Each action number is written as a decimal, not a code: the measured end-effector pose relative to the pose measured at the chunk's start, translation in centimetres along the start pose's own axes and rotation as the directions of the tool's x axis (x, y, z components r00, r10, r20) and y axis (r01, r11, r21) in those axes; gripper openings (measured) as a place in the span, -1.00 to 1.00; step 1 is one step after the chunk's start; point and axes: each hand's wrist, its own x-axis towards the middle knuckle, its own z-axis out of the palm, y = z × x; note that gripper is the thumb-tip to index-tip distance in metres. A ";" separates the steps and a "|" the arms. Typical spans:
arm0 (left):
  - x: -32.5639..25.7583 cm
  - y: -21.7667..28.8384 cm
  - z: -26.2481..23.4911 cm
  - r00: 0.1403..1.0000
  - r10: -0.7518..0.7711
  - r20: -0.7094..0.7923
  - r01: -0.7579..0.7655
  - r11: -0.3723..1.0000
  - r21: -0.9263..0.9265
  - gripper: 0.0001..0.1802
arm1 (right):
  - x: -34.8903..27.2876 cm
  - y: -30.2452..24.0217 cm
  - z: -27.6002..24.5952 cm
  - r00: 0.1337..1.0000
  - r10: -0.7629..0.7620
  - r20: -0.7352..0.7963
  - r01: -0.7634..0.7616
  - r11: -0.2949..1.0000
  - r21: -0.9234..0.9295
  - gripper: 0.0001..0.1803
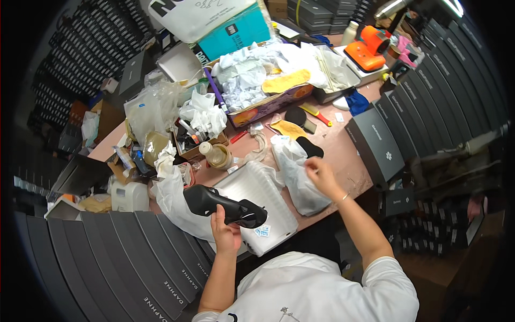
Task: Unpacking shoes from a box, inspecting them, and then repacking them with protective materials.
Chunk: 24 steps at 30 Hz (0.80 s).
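My left hand grips a black shoe from below, holding it over the left side of an open white shoebox lined with white paper. Small printed stickers lie at the box's near end. To the right of the box lies a white tissue-wrapped bundle. Over its right side hovers my right hand, its fingers curled in toward the thumb; what they hold, if anything, is too small to make out. A black insole-shaped piece lies just beyond the bundle.
Dark grey shoeboxes stand stacked at the left and right. A carton of crumpled paper, a glue bottle, a yellow insole, a red-and-yellow cutter and an orange device crowd the pink table.
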 end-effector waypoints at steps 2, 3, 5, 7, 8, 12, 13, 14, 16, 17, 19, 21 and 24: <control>0.9 -0.4 1.1 0.997 0.059 -0.056 -0.054 0.994 0.094 -0.64 | 3.9 4.7 -1.4 0.987 -0.156 -0.037 0.135 0.931 -0.340 -0.67; 1.2 -1.0 1.3 0.994 0.087 -0.068 -0.078 0.988 0.136 -0.62 | 5.2 7.8 -1.1 0.992 -0.122 0.041 0.128 0.896 -0.424 -0.54; 1.9 -1.5 1.6 0.997 0.071 -0.023 -0.064 0.974 0.219 -0.66 | 6.3 11.1 0.2 0.982 -0.055 0.180 0.131 0.886 -0.445 -0.47; 2.2 -1.5 2.3 0.994 0.108 0.020 -0.109 0.946 0.305 -0.67 | 6.4 11.6 1.4 0.981 -0.007 0.196 0.102 0.872 -0.480 -0.46; 2.3 -1.5 2.9 0.990 0.142 -0.001 -0.133 0.930 0.342 -0.71 | 6.5 11.9 1.6 0.984 0.008 0.178 0.072 0.896 -0.438 -0.47; 3.0 -1.1 2.7 0.998 0.043 0.044 -0.053 0.963 0.263 -0.71 | 4.6 9.5 -1.3 0.979 -0.040 -0.198 -0.003 0.978 -0.208 -0.58; 3.2 -1.2 2.6 0.997 0.050 0.051 -0.061 0.969 0.239 -0.71 | 4.1 6.3 -2.3 0.977 -0.032 -0.211 0.012 0.996 -0.092 -0.56; 3.2 -1.5 2.4 0.997 0.047 0.059 -0.059 0.974 0.220 -0.70 | 3.1 1.2 -2.8 0.993 -0.066 -0.096 0.066 0.998 -0.012 -0.54; 3.0 -1.9 2.8 0.997 0.045 0.068 -0.058 0.977 0.204 -0.69 | 0.0 -8.1 -1.5 0.961 -0.253 0.109 0.249 0.967 0.048 -0.43; 3.0 -2.2 3.0 0.996 0.046 0.081 -0.062 0.976 0.209 -0.69 | -1.9 -11.1 0.3 0.934 -0.312 0.175 0.297 0.949 0.106 -0.40; 2.9 -2.6 2.8 0.994 0.058 0.096 -0.078 0.973 0.216 -0.69 | -6.5 -13.7 5.3 0.912 -0.361 0.197 0.371 0.929 -0.015 -0.37; 2.5 -2.8 1.8 0.998 0.060 0.011 -0.061 0.974 0.220 -0.74 | -9.0 -13.7 5.8 0.938 -0.306 0.161 0.317 0.947 -0.045 -0.38; 2.2 -3.5 0.0 0.995 0.077 -0.066 -0.051 0.943 0.328 -0.69 | -12.6 -13.2 4.7 0.847 -0.355 0.395 0.364 0.930 0.053 -0.40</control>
